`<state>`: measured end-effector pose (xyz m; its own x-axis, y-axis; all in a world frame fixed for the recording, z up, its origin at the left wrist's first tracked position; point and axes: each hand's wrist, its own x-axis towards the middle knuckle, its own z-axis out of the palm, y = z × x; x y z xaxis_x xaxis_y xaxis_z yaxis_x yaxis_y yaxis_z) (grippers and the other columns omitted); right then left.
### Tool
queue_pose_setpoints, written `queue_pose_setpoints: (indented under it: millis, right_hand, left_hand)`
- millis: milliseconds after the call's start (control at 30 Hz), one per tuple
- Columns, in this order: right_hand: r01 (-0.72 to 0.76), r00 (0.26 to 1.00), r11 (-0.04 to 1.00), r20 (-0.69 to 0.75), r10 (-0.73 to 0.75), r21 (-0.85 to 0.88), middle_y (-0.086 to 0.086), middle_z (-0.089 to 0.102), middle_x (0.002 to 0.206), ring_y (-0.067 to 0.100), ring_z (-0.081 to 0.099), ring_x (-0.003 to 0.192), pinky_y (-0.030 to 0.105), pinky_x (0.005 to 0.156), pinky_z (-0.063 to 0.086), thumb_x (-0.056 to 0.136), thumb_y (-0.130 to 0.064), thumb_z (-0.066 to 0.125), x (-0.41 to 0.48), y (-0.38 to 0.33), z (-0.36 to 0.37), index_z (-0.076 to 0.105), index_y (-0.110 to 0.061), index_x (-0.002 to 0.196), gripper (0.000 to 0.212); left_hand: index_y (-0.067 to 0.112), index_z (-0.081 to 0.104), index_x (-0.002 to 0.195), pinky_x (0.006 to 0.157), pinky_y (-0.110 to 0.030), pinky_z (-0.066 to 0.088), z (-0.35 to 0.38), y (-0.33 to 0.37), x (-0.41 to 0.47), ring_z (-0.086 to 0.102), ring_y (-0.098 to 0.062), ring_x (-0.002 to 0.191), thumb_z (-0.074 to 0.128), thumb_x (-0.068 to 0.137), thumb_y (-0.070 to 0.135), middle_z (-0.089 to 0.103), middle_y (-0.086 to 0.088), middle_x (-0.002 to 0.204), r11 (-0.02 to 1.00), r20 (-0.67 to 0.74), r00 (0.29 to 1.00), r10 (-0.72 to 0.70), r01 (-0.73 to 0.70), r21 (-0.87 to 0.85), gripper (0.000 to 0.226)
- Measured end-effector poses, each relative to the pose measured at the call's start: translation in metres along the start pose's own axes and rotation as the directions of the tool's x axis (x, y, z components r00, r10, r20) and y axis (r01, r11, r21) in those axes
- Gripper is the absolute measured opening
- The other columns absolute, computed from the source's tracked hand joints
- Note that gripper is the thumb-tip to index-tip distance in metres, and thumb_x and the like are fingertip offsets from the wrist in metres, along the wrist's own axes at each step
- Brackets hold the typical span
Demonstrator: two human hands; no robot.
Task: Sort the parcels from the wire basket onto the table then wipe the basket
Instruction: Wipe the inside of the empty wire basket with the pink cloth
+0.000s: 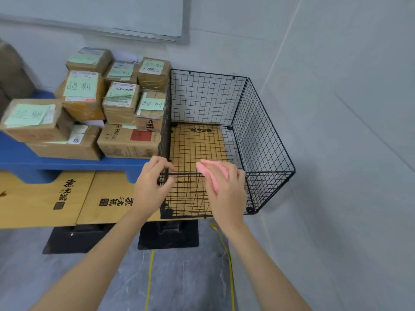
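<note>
The black wire basket (265, 135) sits at the table's (45, 203) right end, with only wood showing through its mesh floor. The left hand (152, 185) curls its fingers around the near top rim at the left corner, and the right hand (226, 189) grips one pink cloth (208, 173) against that rim. At least nine cardboard parcels (82, 93) are stacked on a blue stand (18, 158) just left of the basket.

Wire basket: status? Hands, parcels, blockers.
Left hand grips wire basket front rim. Right hand holds pink cloth on that rim. Parcels stacked beside it on blue platform. Nothing blocking.
</note>
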<state>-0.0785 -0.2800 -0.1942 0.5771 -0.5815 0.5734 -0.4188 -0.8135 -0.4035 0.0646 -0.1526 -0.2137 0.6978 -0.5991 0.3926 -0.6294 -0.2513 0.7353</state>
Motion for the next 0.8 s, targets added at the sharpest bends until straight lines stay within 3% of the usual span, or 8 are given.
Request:
queue_pose_setpoints:
  millis: [67,167,300,400,467,533,667,800]
  right_hand:
    - [0.042,0.999,0.998,0.030,-0.040,-0.044,-0.001,0.057,0.114,0.017,0.047,0.103,0.016,0.057,0.039,0.097,-0.034,0.060,0.004,0.026,-0.010,0.067,-0.029,0.115,0.020]
    - [-0.162,0.987,0.982,-0.011,0.162,-0.092,0.001,0.058,0.118,0.020,0.048,0.105,0.031,0.062,0.051,0.098,-0.035,0.052,0.014,0.082,-0.035,0.067,-0.025,0.114,0.024]
    - [-0.378,0.925,0.917,-0.106,0.366,-0.130,0.007,0.058,0.122,0.030,0.050,0.107,0.026,0.076,0.033,0.097,-0.026,0.059,0.024,0.129,-0.064,0.069,-0.014,0.115,0.023]
    - [-0.423,0.899,0.905,-0.142,0.414,-0.047,0.006,0.057,0.121,0.029,0.050,0.106,0.035,0.076,0.048,0.094,-0.021,0.061,0.023,0.107,-0.051,0.070,-0.016,0.110,0.019]
    - [-0.309,0.935,0.951,-0.180,0.307,0.016,-0.003,0.058,0.116,0.023,0.051,0.107,0.037,0.080,0.053,0.091,-0.016,0.063,0.014,0.074,-0.031,0.070,-0.019,0.104,0.015]
    - [-0.158,0.979,0.987,-0.124,0.159,0.023,-0.010,0.060,0.111,0.019,0.052,0.108,0.021,0.086,0.046,0.091,-0.021,0.061,0.005,0.032,-0.010,0.067,-0.030,0.105,0.017]
    - [-0.135,0.979,0.976,-0.127,0.158,0.172,0.002,0.061,0.109,0.026,0.054,0.102,0.028,0.066,0.054,0.088,-0.022,0.071,-0.004,-0.022,0.013,0.048,-0.035,0.111,0.035]
    - [0.036,0.999,0.999,-0.028,-0.035,0.039,-0.003,0.061,0.110,0.018,0.051,0.101,0.015,0.060,0.043,0.092,-0.026,0.066,0.001,0.012,-0.001,0.065,-0.031,0.114,0.023]
  left_hand:
    - [0.025,0.060,0.096,0.081,-0.028,0.044,0.001,0.001,-0.001,0.052,-0.011,0.101,0.061,0.089,0.007,0.051,0.014,0.103,1.000,-0.015,1.000,-0.006,0.006,-0.017,0.019]
    - [0.023,0.061,0.098,0.081,-0.029,0.043,0.003,0.002,-0.002,0.051,-0.014,0.100,0.058,0.091,0.005,0.052,0.012,0.102,0.999,-0.036,0.999,-0.011,0.010,-0.032,0.020]
    - [0.021,0.061,0.099,0.080,-0.030,0.043,0.004,0.002,-0.002,0.051,-0.015,0.099,0.057,0.091,0.005,0.052,0.011,0.101,1.000,-0.036,0.999,-0.013,0.012,-0.029,0.019]
    - [0.022,0.060,0.098,0.081,-0.030,0.042,0.003,0.002,-0.002,0.052,-0.014,0.100,0.058,0.090,0.004,0.053,0.010,0.101,1.000,-0.041,0.999,-0.012,0.011,-0.020,0.019]
    - [0.022,0.059,0.097,0.081,-0.031,0.043,0.003,0.002,-0.002,0.052,-0.015,0.099,0.058,0.090,0.004,0.053,0.010,0.100,1.000,-0.042,0.999,-0.011,0.010,-0.017,0.019]
    - [0.022,0.059,0.097,0.080,-0.031,0.043,0.003,0.002,-0.003,0.052,-0.015,0.098,0.058,0.090,0.005,0.052,0.010,0.099,1.000,-0.046,0.999,-0.013,0.012,-0.019,0.019]
    - [0.021,0.060,0.096,0.079,-0.031,0.043,0.002,0.002,-0.002,0.052,-0.015,0.098,0.057,0.091,0.006,0.052,0.010,0.099,1.000,-0.040,0.999,-0.007,0.007,0.004,0.016]
    - [0.019,0.061,0.096,0.080,-0.031,0.043,-0.001,0.000,-0.001,0.052,-0.014,0.101,0.057,0.093,0.007,0.052,0.011,0.102,1.000,-0.010,1.000,0.010,-0.010,0.016,0.013]
